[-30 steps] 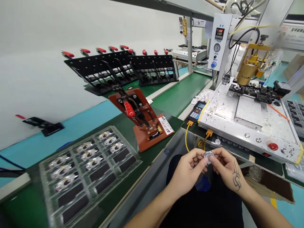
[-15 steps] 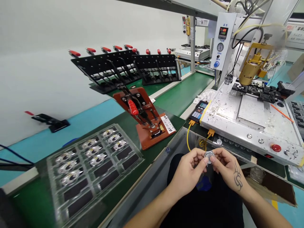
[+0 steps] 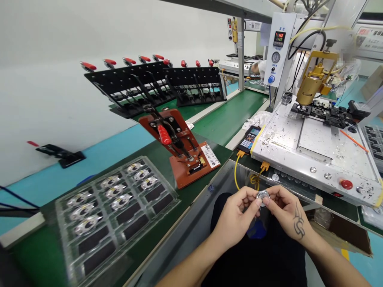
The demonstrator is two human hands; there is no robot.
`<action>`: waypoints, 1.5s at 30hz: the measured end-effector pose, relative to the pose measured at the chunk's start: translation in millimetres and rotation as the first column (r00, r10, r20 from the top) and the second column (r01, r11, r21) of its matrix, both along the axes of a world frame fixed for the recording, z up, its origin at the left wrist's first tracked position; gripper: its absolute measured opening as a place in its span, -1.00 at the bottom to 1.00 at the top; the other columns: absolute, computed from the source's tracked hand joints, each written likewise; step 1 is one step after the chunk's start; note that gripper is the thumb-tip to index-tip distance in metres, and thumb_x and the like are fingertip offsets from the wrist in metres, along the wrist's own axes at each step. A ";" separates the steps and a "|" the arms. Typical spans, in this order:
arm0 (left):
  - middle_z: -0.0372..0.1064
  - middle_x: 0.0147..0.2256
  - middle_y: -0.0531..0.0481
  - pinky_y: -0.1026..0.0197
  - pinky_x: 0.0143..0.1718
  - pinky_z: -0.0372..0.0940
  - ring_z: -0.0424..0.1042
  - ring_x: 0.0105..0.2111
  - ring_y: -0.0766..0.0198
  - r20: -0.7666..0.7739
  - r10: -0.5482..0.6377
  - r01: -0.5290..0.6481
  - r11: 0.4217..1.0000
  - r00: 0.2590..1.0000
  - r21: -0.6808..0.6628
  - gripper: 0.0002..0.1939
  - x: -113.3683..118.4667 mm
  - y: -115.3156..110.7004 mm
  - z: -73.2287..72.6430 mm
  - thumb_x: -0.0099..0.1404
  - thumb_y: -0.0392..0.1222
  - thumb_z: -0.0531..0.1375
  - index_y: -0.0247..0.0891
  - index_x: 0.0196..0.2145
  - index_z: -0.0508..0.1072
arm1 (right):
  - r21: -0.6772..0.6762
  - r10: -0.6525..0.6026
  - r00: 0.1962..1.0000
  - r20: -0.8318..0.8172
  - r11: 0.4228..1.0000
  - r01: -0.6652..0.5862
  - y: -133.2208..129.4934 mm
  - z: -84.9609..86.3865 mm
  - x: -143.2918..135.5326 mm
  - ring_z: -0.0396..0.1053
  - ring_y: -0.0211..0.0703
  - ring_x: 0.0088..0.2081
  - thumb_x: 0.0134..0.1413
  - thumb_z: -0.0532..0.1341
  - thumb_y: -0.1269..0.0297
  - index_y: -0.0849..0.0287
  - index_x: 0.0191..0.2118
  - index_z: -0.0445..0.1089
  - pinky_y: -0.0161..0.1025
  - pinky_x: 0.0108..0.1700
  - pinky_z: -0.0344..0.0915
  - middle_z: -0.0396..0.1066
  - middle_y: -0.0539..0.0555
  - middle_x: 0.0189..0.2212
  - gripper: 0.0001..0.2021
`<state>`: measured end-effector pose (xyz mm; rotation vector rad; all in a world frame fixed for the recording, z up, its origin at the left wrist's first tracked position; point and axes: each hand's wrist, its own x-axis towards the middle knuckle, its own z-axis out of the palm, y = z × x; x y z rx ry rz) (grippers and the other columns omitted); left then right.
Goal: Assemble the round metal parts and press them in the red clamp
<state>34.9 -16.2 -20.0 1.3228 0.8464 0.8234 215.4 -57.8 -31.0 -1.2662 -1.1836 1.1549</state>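
Observation:
Between both hands, above my lap, is a small round silver part (image 3: 263, 196) that looks like a watch case. My left hand (image 3: 240, 213) pinches its left side with thumb and fingertips. On the other side my right hand (image 3: 283, 207), tattooed near the wrist, grips the edge with thumb and forefinger. My fingers hide much of the part's rim. To the left, a clear plastic tray (image 3: 176, 199) lies on the green bench, several silver parts in its pockets over dark pads. A red-brown toggle-clamp fixture (image 3: 182, 175) with a red handle stands behind the tray.
A white press machine (image 3: 317, 163) with a gold cylinder (image 3: 309, 89) stands at right, dark scraps on its bed. A keypad controller (image 3: 249, 138) and yellow cable (image 3: 236, 175) sit beside it. Black clamp racks (image 3: 128, 85) stand behind. A co-worker's arm (image 3: 257, 68) shows farther back.
The view has shifted slightly, so the bench items appear a little farther left. A co-worker's arm has come into sight at the back. My hands keep hold of the silver part.

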 end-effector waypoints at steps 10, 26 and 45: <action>0.45 -0.38 0.01 0.23 -0.31 0.39 0.46 -0.40 0.27 0.008 0.032 -0.032 0.999 0.999 0.005 -0.68 -4.3 4.4 -3.8 0.44 0.08 0.30 -0.26 -0.19 0.51 | 0.182 0.153 0.926 0.346 0.957 -0.226 9.2 6.7 16.8 0.48 -0.14 -0.27 0.37 0.36 0.13 0.01 0.28 0.39 -0.18 -0.20 0.50 0.53 0.05 -0.18 -0.56; 0.51 -0.40 -0.08 0.06 -0.11 0.35 0.44 -0.31 0.12 -0.082 0.608 -0.171 0.346 0.790 0.923 -0.60 -106.3 95.5 114.7 0.53 0.05 0.13 -0.17 -0.41 0.53 | 0.550 -0.038 0.794 0.607 0.741 -0.385 64.3 21.5 12.2 0.40 -0.12 -0.41 0.28 0.33 0.29 0.00 0.15 0.42 -0.17 -0.37 0.43 0.43 0.02 -0.34 -0.65; 0.52 0.07 -0.25 0.03 0.06 0.42 0.51 0.03 0.04 -0.078 0.774 -0.494 0.474 0.628 0.729 -0.63 -204.2 183.2 130.7 0.59 0.05 0.05 -0.26 0.07 0.47 | 0.399 0.180 0.823 0.539 0.805 -0.438 162.1 -1.4 -46.6 0.33 -0.14 -0.38 0.28 0.33 0.16 0.13 0.02 0.49 -0.22 -0.33 0.28 0.32 -0.04 -0.39 -0.74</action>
